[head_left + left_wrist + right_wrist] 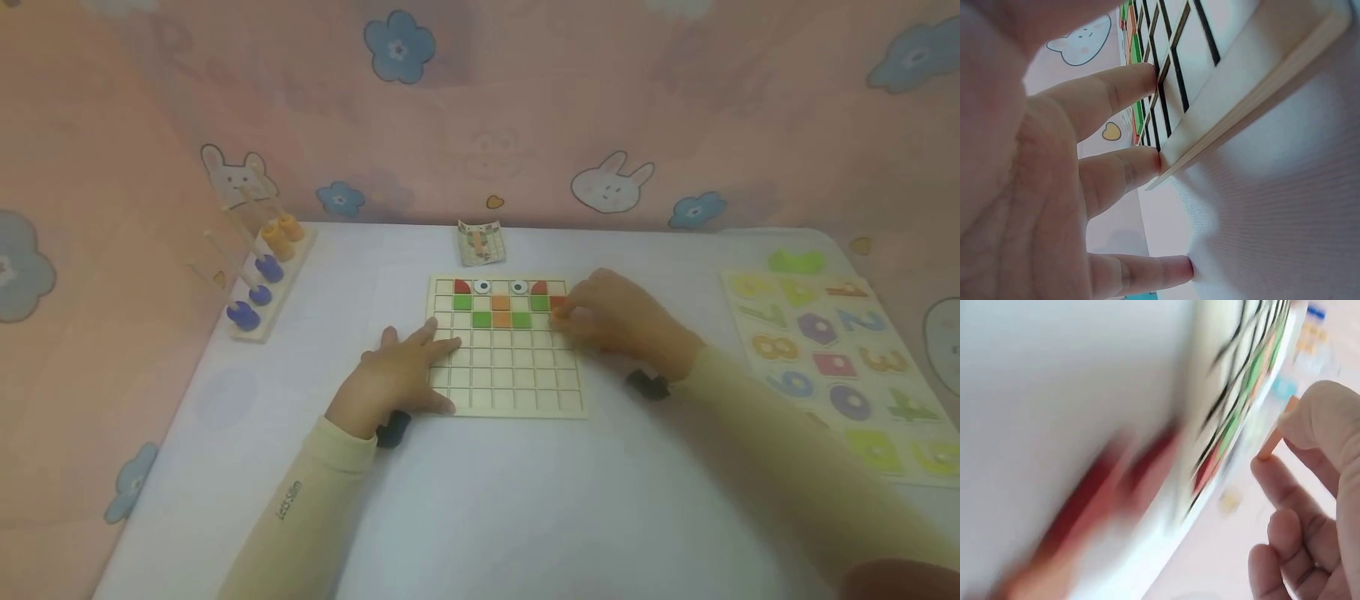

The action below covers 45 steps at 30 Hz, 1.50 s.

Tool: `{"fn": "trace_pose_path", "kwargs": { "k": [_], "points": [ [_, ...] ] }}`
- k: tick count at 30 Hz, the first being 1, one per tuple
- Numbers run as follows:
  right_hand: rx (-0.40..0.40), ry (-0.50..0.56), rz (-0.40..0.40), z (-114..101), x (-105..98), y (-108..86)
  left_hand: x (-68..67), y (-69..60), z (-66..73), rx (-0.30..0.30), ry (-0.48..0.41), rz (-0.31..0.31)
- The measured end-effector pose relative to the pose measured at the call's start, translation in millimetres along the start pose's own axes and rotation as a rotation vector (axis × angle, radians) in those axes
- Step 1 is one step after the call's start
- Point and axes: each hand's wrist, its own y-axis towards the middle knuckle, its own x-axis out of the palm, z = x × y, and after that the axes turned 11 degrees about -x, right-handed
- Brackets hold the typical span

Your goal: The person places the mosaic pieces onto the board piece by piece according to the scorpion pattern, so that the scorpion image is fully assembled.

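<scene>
At the near side of the white-covered table [465,508], two pale yellow sleeves [303,508] extended forward, the left one lettered in black. To the right lay a puzzle board [835,364] of coloured numbers and shapes. On the left edge of a pale gridded board [513,402] rested the left hand [393,372], its fingers spread wide, holding nothing; in its wrist view two fingertips met the gridded board and another the table. At the board's right side, the right hand [618,321] pinched a thin orange tile [1270,444] narrowly between thumb and forefinger; whether that tile touched the board could not be told. The board's far rows held green tiles [482,319], orange squares [500,302], red pieces [462,287] and, in the farthest row, two round eye pieces [482,287]. Off to the left stood a peg rack [251,335] threaded with blue rings [259,295] and orange rings [277,240]. Just beyond the gridded board was a small creased picture card [482,242]. Behind everything hung a pink cloth [487,100] printed with rabbits [615,185] and blue flowers [400,47].
</scene>
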Motion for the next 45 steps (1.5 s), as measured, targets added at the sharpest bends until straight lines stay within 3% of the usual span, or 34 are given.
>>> {"fn": "trace_pose_path", "kwargs": {
  "k": [1, 4, 8, 18, 23, 28, 34, 36, 41, 45],
  "points": [
    [-0.013, 0.009, -0.004, -9.3, 2.9, 5.3, 0.2, 0.3, 0.1, -0.001, 0.0, -0.001],
    [-0.168, -0.058, 0.017, -33.2, 11.3, 15.8, 0.8, 1.2, 0.7, -0.001, 0.003, -0.004],
    [-0.259, -0.11, 0.013, -52.0, 19.8, 22.4, 0.7, 1.6, 3.0, -0.002, 0.02, -0.006],
    [-0.295, -0.191, 0.04, -60.1, 32.2, 24.0, 0.3, 0.7, 6.1, -0.004, 0.022, -0.012],
    [-0.231, -0.197, 0.023, -62.0, 32.1, 22.5, 0.3, 1.2, 6.0, -0.002, 0.025, -0.006],
    [-0.177, -0.113, 0.017, -62.5, 32.9, 22.8, 0.0, 1.5, 4.4, -0.004, 0.029, -0.007],
    [-0.152, -0.088, 0.044, -48.8, 30.7, 19.0, 0.2, 1.4, 1.8, -0.004, 0.018, -0.002],
    [-0.082, -0.059, 0.059, -40.8, 22.9, 11.4, 0.6, 1.1, 1.4, 0.001, 0.013, -0.002],
    [0.191, 0.112, 0.12, -15.7, 0.0, -17.6, -0.5, -0.9, 1.7, -0.007, 0.005, -0.005],
    [0.274, 0.156, 0.131, 5.2, -5.0, -42.2, -2.3, -2.6, 1.1, -0.01, 0.002, -0.004]
  ]
}}
